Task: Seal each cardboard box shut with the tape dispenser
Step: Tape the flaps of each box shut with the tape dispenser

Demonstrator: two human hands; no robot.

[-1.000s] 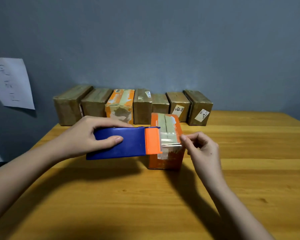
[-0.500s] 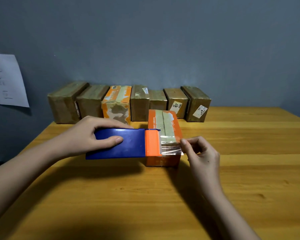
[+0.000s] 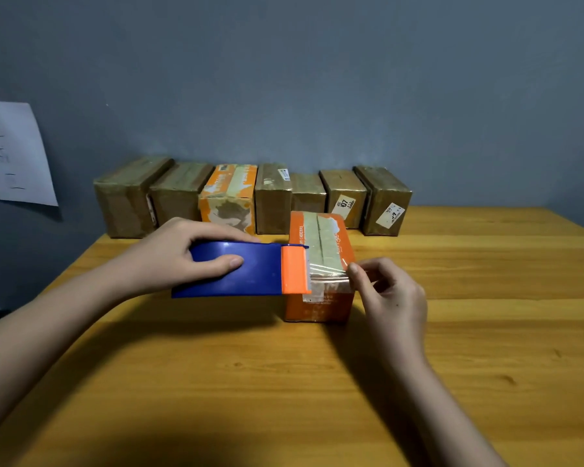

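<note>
Tape dispenser (image 3: 246, 269) in left hand (image 3: 169, 257)

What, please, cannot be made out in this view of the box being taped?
- Tape roll: hidden inside the dispenser, head view.
- Left hand fingers: behind the dispenser.
- Box left side: covered by the dispenser.
- Tape end: blocked by the right hand.
- Labels on the back boxes: too small.

The paper sheet (image 3: 14, 153) is cut off at the left edge; its handwriting is unreadable, as are the box labels (image 3: 344, 204).
</note>
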